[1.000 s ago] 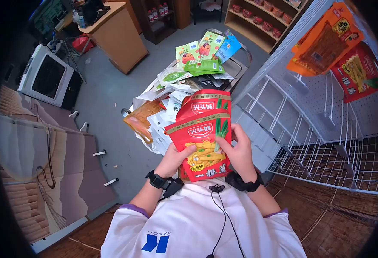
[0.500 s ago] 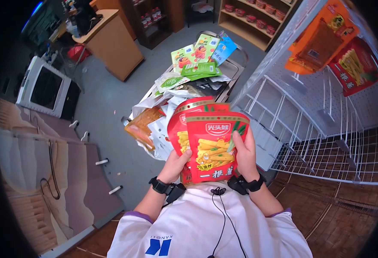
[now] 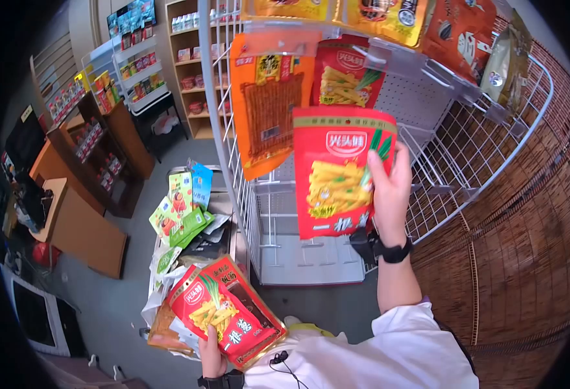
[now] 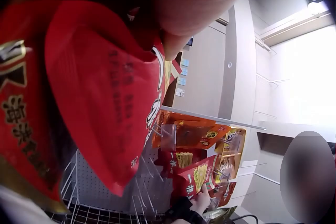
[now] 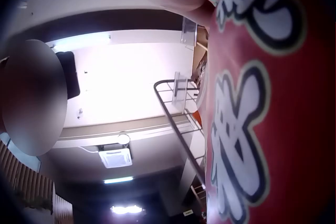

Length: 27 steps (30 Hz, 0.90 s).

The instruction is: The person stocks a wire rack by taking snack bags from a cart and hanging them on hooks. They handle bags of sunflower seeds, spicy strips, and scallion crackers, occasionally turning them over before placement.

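Note:
In the head view my right hand [image 3: 392, 191] pinches one side of a red snack bag [image 3: 333, 178], thumb on its front. This bag is upright before the wire rack [image 3: 249, 220] and overlaps a matching red bag [image 3: 346, 74] hanging there. Low at the left, my left hand [image 3: 212, 356] grips another red snack bag [image 3: 217, 314] with a dark red, gold-edged bag [image 3: 259, 301] behind it. The left wrist view shows the held red bag [image 4: 105, 92] up close. In the right wrist view, the red bag [image 5: 231, 77] fills the right side.
An orange bag [image 3: 272, 113] hangs left of the red one, with yellow bags [image 3: 385, 19] above. A cart [image 3: 223, 204] piled with green, blue and white packets [image 3: 191, 227] stands at the left. Bare prongs [image 3: 421, 185] stick out of the rack at the right.
The view has turned toward the rack. My hands have parted: the right has carried one red bag up to the rack, while the left keeps the others low over the cart.

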Motion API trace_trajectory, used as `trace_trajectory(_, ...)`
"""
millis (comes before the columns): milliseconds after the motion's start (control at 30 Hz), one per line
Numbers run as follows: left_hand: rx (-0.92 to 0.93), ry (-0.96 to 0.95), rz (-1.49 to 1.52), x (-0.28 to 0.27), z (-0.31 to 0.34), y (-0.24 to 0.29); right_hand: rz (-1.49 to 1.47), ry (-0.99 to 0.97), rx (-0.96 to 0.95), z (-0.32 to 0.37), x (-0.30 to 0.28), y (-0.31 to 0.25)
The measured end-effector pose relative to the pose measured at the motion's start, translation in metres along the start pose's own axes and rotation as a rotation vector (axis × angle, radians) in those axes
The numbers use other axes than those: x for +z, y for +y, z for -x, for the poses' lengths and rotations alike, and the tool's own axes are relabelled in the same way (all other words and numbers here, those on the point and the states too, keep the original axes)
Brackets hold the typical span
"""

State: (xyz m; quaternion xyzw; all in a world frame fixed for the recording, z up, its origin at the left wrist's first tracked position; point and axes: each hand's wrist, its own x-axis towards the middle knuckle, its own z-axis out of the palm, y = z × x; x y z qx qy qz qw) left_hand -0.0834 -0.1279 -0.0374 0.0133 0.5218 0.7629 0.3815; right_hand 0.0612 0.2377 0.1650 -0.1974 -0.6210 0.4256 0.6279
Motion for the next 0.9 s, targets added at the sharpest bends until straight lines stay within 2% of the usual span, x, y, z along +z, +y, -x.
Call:
trace_trajectory(167, 0.008, -0.011, -0.033, 0.009, -0.001, 0.003, -0.142, 0.013, -0.054, -0.057, -0.009, -0.012)
trace_trajectory(300, 0.013, 0.027, -0.032, 0.013, 0.003, 0.001, -0.189, 0.019, -0.108, -0.073, -0.008, -0.020)
trace_trajectory(367, -0.188, 0.188, 0.069, 0.031, 0.014, 0.014, -0.181, 0.025, -0.121, -0.081, -0.010, -0.016)
trace_trajectory(467, -0.135, 0.162, 0.004, 0.026, 0.014, 0.010, -0.252, 0.017, -0.093, -0.089, -0.011, -0.012)
trace_trajectory(567, -0.174, 0.203, 0.077, 0.021, 0.013, 0.004, -0.279, 0.012, -0.097, -0.096, -0.011, -0.004)
trace_trajectory(900, -0.135, 0.172, 0.089, 0.021, 0.014, 0.003, -0.159, 0.034, -0.111, -0.097, -0.009, -0.005)
